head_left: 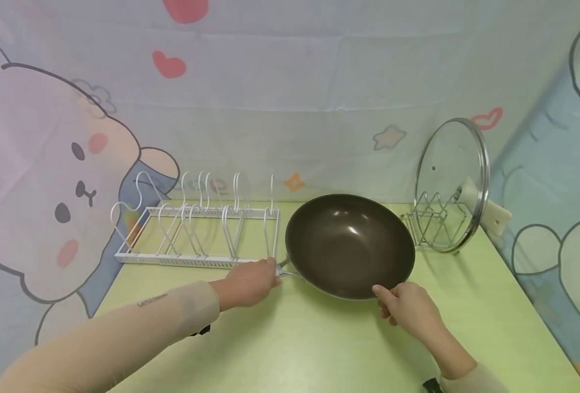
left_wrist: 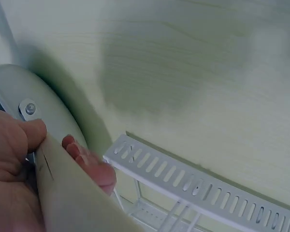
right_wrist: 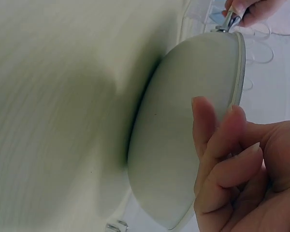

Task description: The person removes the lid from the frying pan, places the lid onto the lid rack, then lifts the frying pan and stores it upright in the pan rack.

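Observation:
A wok (head_left: 346, 245) with a dark brown inside and a pale outer wall (right_wrist: 169, 125) stands tilted over the table in the head view. My left hand (head_left: 250, 283) grips its cream handle (left_wrist: 70, 181), mostly hidden by the fingers in the head view. A metal bracket joins that handle to the wok. At the near right edge, my right hand (head_left: 412, 311) pinches the rim between thumb and fingers. In the right wrist view, the right hand's fingers (right_wrist: 222, 179) lie bent against the wok's outside.
A white rack (head_left: 172, 262) with upright wire dividers stands at left, its corner near my left hand. At right, a small wire stand (head_left: 424, 240) holds a glass lid (head_left: 483, 180); a pale handle-like piece (head_left: 497, 217) shows behind it. The table (head_left: 314, 349) is light green; a printed cloth (head_left: 294, 109) hangs behind.

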A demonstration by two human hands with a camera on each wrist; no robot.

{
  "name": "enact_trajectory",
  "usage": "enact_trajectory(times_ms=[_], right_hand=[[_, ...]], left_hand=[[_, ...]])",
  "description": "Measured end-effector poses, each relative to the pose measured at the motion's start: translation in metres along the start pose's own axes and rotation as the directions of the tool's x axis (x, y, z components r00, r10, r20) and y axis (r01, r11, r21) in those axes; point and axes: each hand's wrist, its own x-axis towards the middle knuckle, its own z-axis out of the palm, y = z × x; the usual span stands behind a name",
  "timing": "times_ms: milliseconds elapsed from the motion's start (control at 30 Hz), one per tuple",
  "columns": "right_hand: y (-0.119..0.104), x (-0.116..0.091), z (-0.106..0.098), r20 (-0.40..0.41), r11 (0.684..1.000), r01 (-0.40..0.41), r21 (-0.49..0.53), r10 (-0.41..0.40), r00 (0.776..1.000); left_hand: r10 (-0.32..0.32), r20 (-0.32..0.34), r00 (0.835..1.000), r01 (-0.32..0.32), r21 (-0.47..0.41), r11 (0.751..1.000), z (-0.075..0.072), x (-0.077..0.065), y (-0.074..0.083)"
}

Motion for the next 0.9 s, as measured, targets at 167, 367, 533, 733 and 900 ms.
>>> enact_trajectory(times_ms=[167, 367, 533, 733, 900], right_hand=[[0.007, 0.007, -0.004, 0.025, 0.998, -0.010, 0.063, 0.009, 1.000], [0.011, 0.010, -0.007, 0.047, 0.990, -0.038, 0.132, 0.032, 0.998], [0.012, 0.012, -0.005, 0.047, 0.986, -0.061, 0.155, 0.055, 0.997], [0.013, 0.013, -0.006, 0.039, 0.985, -0.058, 0.160, 0.052, 0.998], [0.012, 0.015, -0.008, 0.035, 0.982, -0.050, 0.182, 0.044, 0.998]], left_hand=[[0.009, 0.096, 0.995, 0.001, -0.102, 0.995, -0.004, 0.006, -0.001], [0.015, 0.225, 0.974, 0.061, -0.330, 0.942, -0.013, 0.011, -0.006], [0.036, 0.312, 0.949, 0.077, -0.342, 0.937, -0.024, 0.014, -0.007], [0.083, 0.430, 0.899, 0.033, -0.256, 0.966, -0.036, 0.020, -0.006], [0.088, 0.535, 0.840, 0.060, -0.251, 0.966, -0.042, 0.030, -0.007]])
